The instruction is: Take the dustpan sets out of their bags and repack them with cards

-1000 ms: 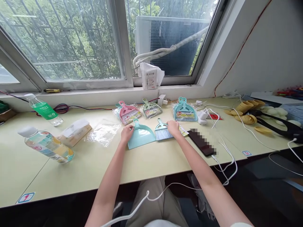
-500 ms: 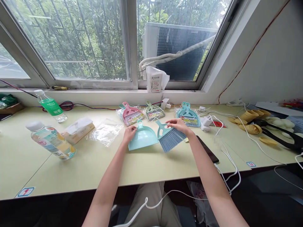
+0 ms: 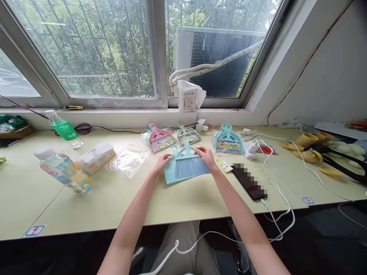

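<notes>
My left hand (image 3: 163, 162) grips the left edge of a light turquoise dustpan (image 3: 170, 173), tilted above the table. In my right hand (image 3: 205, 156) is a small hand brush (image 3: 190, 168) with a turquoise head and blue-grey bristles, held by its right side. The brush lies over the dustpan and covers most of its pan, bristles pointing down toward me. Both handles point away from me, side by side. Fingers of both hands are closed on the edges; some fingertips are hidden behind. A printed label card (image 3: 223, 162) lies right of my right hand.
Packaged pink (image 3: 160, 138), green (image 3: 187, 134) and turquoise (image 3: 228, 139) brush sets line the back. Leftward are a clear plastic bag (image 3: 129, 159), a tissue pack (image 3: 96, 157) and two bottles (image 3: 67, 172). A phone (image 3: 249, 182) with white cables lies at right.
My right hand has brought the brush leftward and laid it over the dustpan, which it stood beside before. The label card and more of the phone now show.
</notes>
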Available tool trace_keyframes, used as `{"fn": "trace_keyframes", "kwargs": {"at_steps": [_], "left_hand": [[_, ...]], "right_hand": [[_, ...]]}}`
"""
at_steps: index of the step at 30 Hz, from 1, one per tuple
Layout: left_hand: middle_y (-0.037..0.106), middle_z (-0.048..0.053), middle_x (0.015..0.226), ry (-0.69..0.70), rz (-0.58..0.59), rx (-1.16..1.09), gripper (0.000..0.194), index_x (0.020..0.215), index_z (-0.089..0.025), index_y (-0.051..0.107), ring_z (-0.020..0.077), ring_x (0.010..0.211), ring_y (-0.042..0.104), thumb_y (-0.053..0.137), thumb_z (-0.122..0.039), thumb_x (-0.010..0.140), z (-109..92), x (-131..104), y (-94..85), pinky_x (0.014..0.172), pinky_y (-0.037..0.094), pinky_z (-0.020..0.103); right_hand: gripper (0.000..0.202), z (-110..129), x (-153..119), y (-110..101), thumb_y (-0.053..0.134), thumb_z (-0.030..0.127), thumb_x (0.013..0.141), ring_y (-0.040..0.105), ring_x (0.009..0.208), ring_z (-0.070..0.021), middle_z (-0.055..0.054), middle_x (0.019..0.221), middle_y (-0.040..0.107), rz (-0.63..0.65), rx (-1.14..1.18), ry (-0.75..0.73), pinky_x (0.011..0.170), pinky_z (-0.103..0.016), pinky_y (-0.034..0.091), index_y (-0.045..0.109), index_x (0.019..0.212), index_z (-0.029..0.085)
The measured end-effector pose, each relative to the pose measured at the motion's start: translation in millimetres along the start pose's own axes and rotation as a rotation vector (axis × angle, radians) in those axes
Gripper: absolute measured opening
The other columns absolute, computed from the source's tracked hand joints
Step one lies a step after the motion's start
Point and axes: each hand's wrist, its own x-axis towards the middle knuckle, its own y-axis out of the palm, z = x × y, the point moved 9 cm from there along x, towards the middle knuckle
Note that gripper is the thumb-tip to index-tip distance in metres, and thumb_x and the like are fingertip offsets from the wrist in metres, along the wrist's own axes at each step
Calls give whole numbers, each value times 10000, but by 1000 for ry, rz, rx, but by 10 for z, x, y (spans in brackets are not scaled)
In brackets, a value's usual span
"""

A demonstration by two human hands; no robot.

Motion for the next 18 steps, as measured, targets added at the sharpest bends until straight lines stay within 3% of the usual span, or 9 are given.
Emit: {"fn": "trace_keyframes", "kwargs": {"at_steps": [5,10,14,16,18], "left_hand": [[685,83,974,-23,186,-66,520,1010,-141,693,252,908,600,578,-576,751,-157,-151,294,774,438,322],[661,93,1004,4,225,-31,512,1039,-128,671,237,903,589,654,-518,708,-228,-175,385,740,435,293],[656,85,905,-19,267,0,517,989,-118,679,226,834,584,603,-559,728,-212,-157,451,695,433,289],[654,78,891,-13,264,-6,511,977,-121,678,222,829,579,600,-561,727,-211,-146,456,696,433,288],[652,71,866,-13,245,-11,479,935,-123,679,212,807,574,603,-549,731,-195,-131,445,689,430,284]], "right_hand": [[195,-128,-186,402,504,365,875,584,910,-221,-43,851,703,-124,-481,-113,830,-345,370,629,826,223],[137,-84,-218,462,535,322,882,477,1113,-265,-100,1177,589,-116,-710,-186,881,-390,339,628,868,222],[212,183,-324,421,538,318,880,476,1139,-272,-104,1212,555,-57,-693,-144,926,-424,355,590,1073,245],[249,477,-585,375,495,342,899,480,1152,-266,-89,1193,568,3,-530,-205,945,-426,376,579,1122,269],[287,760,-1039,362,509,383,888,477,1180,-265,-42,1171,587,204,-281,-281,955,-429,406,564,1167,339]]}}
